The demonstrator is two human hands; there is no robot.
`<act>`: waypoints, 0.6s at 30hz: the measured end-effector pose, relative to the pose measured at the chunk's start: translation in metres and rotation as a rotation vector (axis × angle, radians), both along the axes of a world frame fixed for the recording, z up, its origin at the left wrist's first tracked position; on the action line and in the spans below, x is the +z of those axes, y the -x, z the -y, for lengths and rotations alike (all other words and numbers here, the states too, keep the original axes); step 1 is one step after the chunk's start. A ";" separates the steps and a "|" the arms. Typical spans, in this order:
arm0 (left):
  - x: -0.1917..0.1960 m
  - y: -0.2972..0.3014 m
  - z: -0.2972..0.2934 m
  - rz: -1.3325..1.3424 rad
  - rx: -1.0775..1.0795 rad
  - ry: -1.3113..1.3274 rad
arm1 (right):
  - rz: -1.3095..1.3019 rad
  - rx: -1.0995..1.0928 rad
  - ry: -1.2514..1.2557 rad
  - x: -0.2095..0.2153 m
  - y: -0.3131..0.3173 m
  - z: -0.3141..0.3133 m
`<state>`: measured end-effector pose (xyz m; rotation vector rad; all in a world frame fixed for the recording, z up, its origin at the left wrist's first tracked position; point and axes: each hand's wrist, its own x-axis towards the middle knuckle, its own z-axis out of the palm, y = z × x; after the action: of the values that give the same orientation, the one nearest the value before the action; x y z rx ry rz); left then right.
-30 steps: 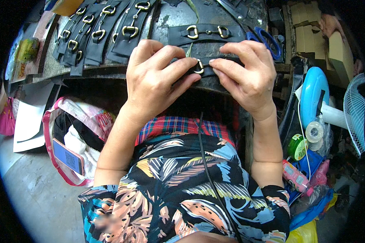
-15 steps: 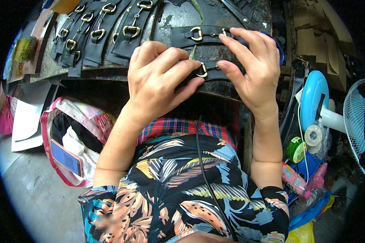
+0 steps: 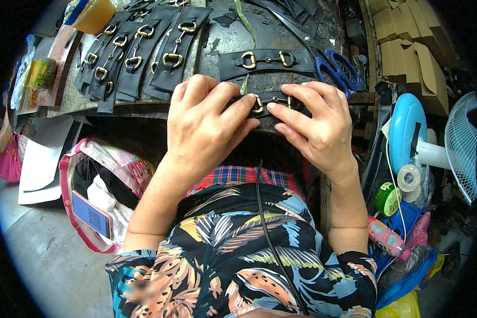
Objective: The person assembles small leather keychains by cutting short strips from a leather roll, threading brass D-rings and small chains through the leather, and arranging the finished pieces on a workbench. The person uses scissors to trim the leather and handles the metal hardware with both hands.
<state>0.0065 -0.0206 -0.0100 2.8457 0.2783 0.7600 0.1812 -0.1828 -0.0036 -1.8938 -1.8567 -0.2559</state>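
A black leather-like strap with a gold horsebit buckle lies at the bench's near edge, between my two hands. My left hand is closed on its left end, thumb and forefinger pinching beside the left gold ring. My right hand rests its fingertips on the strap near the right ring, thumb tucked below; the fingers partly cover that ring. Just beyond lies a similar strap with two gold rings joined by a bar. Several more buckled straps lie side by side at the left.
Blue-handled scissors lie to the right on the dark bench. A roll of yellowish tape sits at the far left. Cardboard pieces and a fan stand at right. A bag with a phone is lower left.
My right hand has come down from the farther strap onto the near one, its fingers now by the right ring. My left hand keeps its pinch. The whole view has shifted slightly.
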 end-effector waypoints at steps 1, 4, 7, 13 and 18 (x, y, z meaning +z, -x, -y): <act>0.002 0.000 0.000 -0.006 -0.004 0.007 | -0.039 -0.001 -0.017 0.001 -0.003 -0.001; 0.005 0.000 -0.002 -0.013 -0.016 0.036 | -0.082 -0.055 -0.076 0.007 -0.013 -0.001; 0.005 -0.003 0.000 0.018 -0.027 0.056 | -0.043 -0.192 0.011 0.013 -0.017 0.007; 0.007 -0.013 0.001 0.077 -0.118 0.304 | -0.172 -0.215 -0.003 0.011 -0.015 0.008; 0.014 -0.023 -0.019 0.148 -0.090 0.394 | -0.286 -0.158 -0.083 0.014 -0.027 -0.015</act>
<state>0.0298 -0.0015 0.0036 2.4041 0.2449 0.7924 0.2086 -0.1676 0.0107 -1.9104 -1.4913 -0.1039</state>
